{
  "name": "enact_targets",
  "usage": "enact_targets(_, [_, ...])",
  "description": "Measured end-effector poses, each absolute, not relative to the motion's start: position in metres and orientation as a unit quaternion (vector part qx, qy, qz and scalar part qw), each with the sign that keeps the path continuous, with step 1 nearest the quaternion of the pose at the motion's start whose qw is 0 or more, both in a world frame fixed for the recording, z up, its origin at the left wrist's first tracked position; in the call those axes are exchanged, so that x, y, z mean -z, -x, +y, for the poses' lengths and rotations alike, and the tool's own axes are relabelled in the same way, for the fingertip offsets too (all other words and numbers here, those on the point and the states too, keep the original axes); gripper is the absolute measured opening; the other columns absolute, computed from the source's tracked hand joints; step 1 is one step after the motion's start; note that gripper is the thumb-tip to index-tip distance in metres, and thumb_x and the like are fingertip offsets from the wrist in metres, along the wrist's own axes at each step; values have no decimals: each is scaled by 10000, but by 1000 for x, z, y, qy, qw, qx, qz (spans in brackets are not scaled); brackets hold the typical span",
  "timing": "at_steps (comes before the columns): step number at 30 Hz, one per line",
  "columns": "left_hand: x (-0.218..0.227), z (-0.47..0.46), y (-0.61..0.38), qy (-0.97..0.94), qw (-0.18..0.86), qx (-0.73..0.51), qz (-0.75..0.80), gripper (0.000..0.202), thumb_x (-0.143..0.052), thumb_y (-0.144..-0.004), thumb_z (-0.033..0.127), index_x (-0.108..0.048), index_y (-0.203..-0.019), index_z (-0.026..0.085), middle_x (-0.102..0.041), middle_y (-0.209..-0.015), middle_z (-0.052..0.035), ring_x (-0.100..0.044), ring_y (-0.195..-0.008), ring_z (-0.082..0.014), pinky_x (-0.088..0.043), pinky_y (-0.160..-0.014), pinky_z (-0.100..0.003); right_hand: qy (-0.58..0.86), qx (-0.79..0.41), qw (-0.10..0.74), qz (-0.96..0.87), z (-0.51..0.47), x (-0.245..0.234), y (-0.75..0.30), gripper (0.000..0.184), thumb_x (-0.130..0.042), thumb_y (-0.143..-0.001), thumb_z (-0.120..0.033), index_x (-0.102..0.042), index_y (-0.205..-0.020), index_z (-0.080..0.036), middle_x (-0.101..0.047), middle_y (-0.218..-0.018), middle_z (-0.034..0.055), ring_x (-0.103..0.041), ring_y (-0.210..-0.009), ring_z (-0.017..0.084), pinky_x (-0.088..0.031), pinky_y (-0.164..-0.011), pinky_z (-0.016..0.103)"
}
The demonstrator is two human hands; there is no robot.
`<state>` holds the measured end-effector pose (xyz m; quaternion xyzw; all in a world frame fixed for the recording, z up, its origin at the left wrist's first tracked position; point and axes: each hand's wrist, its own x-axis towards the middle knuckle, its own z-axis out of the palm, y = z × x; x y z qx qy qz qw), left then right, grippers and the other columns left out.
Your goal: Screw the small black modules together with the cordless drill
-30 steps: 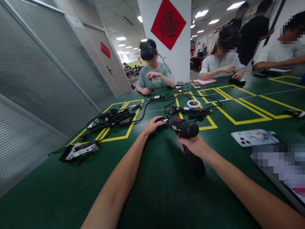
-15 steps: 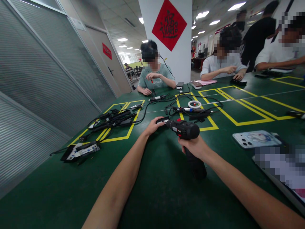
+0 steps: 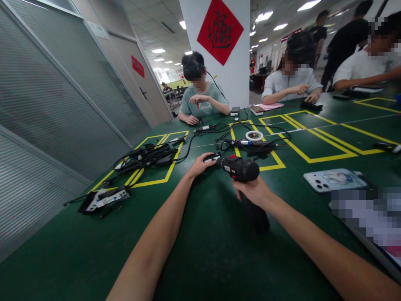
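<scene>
My right hand (image 3: pixel 253 190) is wrapped round the grip of a black cordless drill (image 3: pixel 239 168) with red details. The drill lies level, its nose pointing left towards my left hand (image 3: pixel 200 164). In the fingers of that hand is a small black piece with a light inner face (image 3: pixel 212 157), held just above or on the green table. The drill's tip meets this piece or is very close to it; whether they touch I cannot tell. The drill's battery base hangs low, near the tabletop.
Black cables and adapters (image 3: pixel 147 156) lie in a heap on the left, by a black and white flat part (image 3: pixel 105 198). Soldering irons (image 3: pixel 247 143) and a white tape roll (image 3: pixel 254 136) lie ahead. A phone (image 3: pixel 335 180) rests at right. Co-workers sit across the table (image 3: pixel 200 251).
The whole view has shifted slightly, with the scene a little further left and up. Both hands keep their hold on the drill and the small black piece.
</scene>
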<state>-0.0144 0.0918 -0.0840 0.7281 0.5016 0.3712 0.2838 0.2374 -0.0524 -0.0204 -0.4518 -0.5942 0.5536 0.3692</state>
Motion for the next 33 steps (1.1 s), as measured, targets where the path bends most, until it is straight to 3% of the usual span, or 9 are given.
enact_targets(19, [79,87,11,-726,276,-362,516,584,-672,-637,317,-578,-1195,176,-647,-1103,-64,-564,-1036,-273,-417,-950,-418,451,-563,367,-588,-53,20,-238,34,-554,-672,-171,-560,-705,-167,-547,-462,-22,-536,-430,127,-405,-438,219])
enact_targets(33, [84,92,14,-730,267,-370,509,506,-648,-697,400,-602,-1161,206,-630,-1170,-56,-547,-1098,-251,-388,-999,-389,451,-564,365,-588,-55,17,-237,9,-546,-667,-166,-540,-674,-168,-541,-456,-16,-534,-434,127,-397,-440,218])
